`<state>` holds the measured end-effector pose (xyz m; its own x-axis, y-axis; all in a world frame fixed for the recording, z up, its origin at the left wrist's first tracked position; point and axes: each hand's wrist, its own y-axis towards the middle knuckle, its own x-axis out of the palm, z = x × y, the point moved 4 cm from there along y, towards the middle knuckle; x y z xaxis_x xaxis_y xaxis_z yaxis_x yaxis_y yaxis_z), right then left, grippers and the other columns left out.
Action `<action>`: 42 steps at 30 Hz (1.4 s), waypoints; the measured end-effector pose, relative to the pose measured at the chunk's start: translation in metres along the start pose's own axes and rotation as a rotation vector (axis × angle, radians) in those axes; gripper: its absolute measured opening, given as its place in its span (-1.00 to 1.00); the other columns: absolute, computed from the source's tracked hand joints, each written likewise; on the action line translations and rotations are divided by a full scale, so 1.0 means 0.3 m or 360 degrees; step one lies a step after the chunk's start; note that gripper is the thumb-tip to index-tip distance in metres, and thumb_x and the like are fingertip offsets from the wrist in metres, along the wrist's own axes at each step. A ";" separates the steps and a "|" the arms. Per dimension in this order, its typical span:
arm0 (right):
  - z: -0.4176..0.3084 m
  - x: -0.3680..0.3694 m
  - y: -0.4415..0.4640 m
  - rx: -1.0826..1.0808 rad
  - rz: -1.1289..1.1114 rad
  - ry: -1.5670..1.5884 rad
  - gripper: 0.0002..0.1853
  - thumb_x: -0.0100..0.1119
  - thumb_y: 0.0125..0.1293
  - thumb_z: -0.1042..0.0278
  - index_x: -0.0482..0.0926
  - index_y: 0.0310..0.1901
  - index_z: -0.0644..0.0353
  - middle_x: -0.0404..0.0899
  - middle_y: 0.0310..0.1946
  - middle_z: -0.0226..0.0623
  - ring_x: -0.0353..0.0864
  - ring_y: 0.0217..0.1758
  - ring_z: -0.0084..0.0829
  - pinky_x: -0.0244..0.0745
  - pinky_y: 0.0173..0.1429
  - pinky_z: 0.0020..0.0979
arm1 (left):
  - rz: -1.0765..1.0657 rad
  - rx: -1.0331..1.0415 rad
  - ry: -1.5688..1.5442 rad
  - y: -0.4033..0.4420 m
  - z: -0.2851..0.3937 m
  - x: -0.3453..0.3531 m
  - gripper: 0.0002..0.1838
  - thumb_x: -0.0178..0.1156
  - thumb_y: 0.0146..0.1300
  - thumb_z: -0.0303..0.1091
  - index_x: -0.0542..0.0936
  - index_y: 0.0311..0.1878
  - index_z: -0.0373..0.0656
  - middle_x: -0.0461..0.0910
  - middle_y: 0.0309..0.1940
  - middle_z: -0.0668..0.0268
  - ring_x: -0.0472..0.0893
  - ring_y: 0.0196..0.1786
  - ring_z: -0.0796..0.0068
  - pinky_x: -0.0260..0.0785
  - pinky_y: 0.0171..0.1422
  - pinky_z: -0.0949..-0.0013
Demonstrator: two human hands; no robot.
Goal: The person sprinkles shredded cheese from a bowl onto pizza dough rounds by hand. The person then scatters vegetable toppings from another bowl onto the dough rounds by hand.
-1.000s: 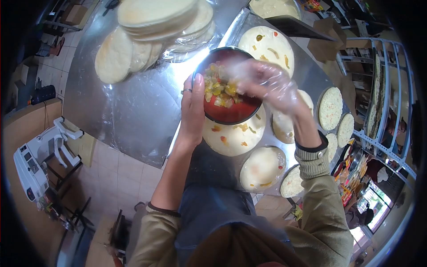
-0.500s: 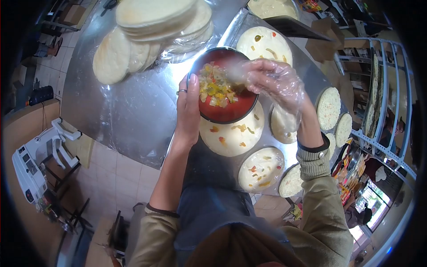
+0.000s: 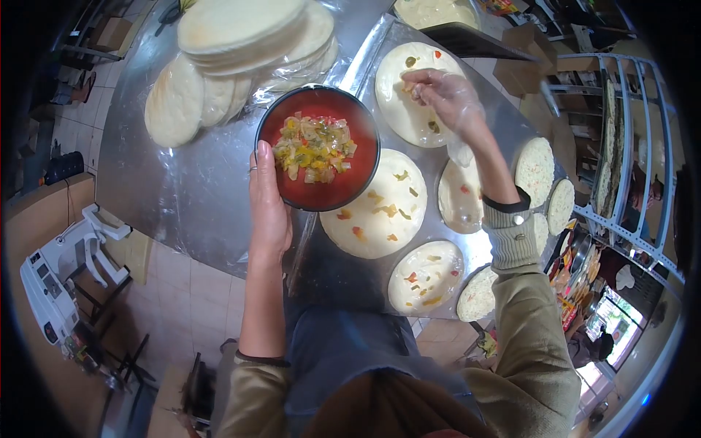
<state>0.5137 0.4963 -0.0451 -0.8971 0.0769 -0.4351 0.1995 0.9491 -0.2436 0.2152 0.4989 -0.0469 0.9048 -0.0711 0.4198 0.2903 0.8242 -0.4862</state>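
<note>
My left hand [image 3: 270, 201] is closed on the rim of a round bowl [image 3: 361, 120], red inside with a dark edge, thumb over the near side. Chopped cooked vegetables [image 3: 315, 150], yellow, green and red, lie heaped in it. My right hand [image 3: 453, 102], in a clear plastic glove, pinches a bit of the vegetables over the far round dough base [image 3: 394, 120], which has a few pieces on it. Below the bowl sits another topped dough base [image 3: 372, 237]. An oval one [image 3: 458, 197] lies partly under my right wrist, and a smaller topped base [image 3: 426, 277] is nearer me.
Stacked pale flatbreads [image 3: 241, 29], partly in clear plastic, stand at the far left of the metal table [image 3: 212, 197]. Speckled bases [image 3: 535, 171] line the right edge. A tub of pale, creamy stuff [image 3: 438, 13] is at the back, beside a dark panel [image 3: 475, 40].
My right hand has left the bowl and moved up over the far dough base with vegetables in its fingers. The bowl in my left hand has shifted left.
</note>
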 end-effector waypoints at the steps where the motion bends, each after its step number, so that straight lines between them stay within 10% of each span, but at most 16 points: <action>1: 0.012 0.014 -0.004 0.0016 0.0003 -0.0132 -0.78 0.07 0.31 0.50 0.65 -0.07 0.25 0.68 -0.27 -0.37 0.57 -0.28 -0.61 0.50 -0.08 -0.52 | 0.0000 0.0004 0.0010 0.001 0.000 -0.001 -0.29 -0.11 0.41 0.19 0.22 0.35 -0.24 0.33 0.27 0.17 0.40 0.29 0.37 0.31 0.35 0.25; 18: 0.097 -0.054 -0.137 0.0640 0.0140 0.0557 -0.79 0.23 0.28 0.44 0.63 -0.07 0.26 0.67 -0.22 -0.34 0.55 -0.37 -0.70 0.37 -0.40 -0.70 | -0.0055 -0.0014 0.0002 0.005 -0.007 0.025 -0.32 -0.14 0.43 0.16 0.24 0.34 -0.24 0.35 0.26 0.17 0.40 0.28 0.39 0.31 0.35 0.24; 34: -0.120 -0.131 -0.141 0.0173 -0.0098 0.1301 -0.68 0.19 0.31 0.43 0.50 0.07 0.34 0.61 -0.13 -0.28 0.52 -0.28 -0.71 0.38 -0.37 -0.77 | -0.0116 -0.0008 0.0092 0.015 -0.013 0.104 -0.38 -0.17 0.45 0.12 0.27 0.30 -0.23 0.39 0.22 0.19 0.43 0.25 0.43 0.30 0.36 0.29; 37: -0.216 -0.110 -0.176 0.0265 -0.0003 0.1227 -0.71 0.21 0.29 0.43 0.55 0.04 0.23 0.62 -0.13 -0.35 0.53 -0.21 -0.72 0.42 -0.33 -0.71 | -0.0171 0.0009 0.0087 0.021 -0.024 0.109 -0.38 -0.18 0.46 0.11 0.27 0.30 -0.24 0.39 0.22 0.18 0.44 0.25 0.41 0.31 0.35 0.28; 40: -0.326 -0.035 -0.191 0.0229 -0.0257 0.0140 -0.72 0.23 0.24 0.46 0.58 0.00 0.15 0.63 -0.16 -0.36 0.58 -0.15 -0.60 0.50 -0.23 -0.56 | -0.0193 0.0015 0.0140 0.031 -0.051 0.112 -0.39 -0.18 0.46 0.10 0.27 0.30 -0.25 0.39 0.22 0.16 0.44 0.25 0.39 0.32 0.35 0.27; 42: -0.317 0.079 -0.217 -0.0584 -0.0334 -0.0555 -0.79 0.23 0.20 0.50 0.59 -0.11 0.17 0.61 -0.26 -0.26 0.60 -0.20 -0.39 0.52 -0.20 -0.39 | -0.0189 -0.0001 0.0161 0.027 -0.056 0.121 -0.39 -0.19 0.47 0.09 0.27 0.29 -0.26 0.39 0.22 0.16 0.44 0.24 0.38 0.31 0.35 0.27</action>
<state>0.4420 0.4654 0.0427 -0.7065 -0.1723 -0.6864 -0.1763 0.9822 -0.0652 0.2557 0.4935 -0.0485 0.8908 -0.2244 0.3951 0.3975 0.8062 -0.4382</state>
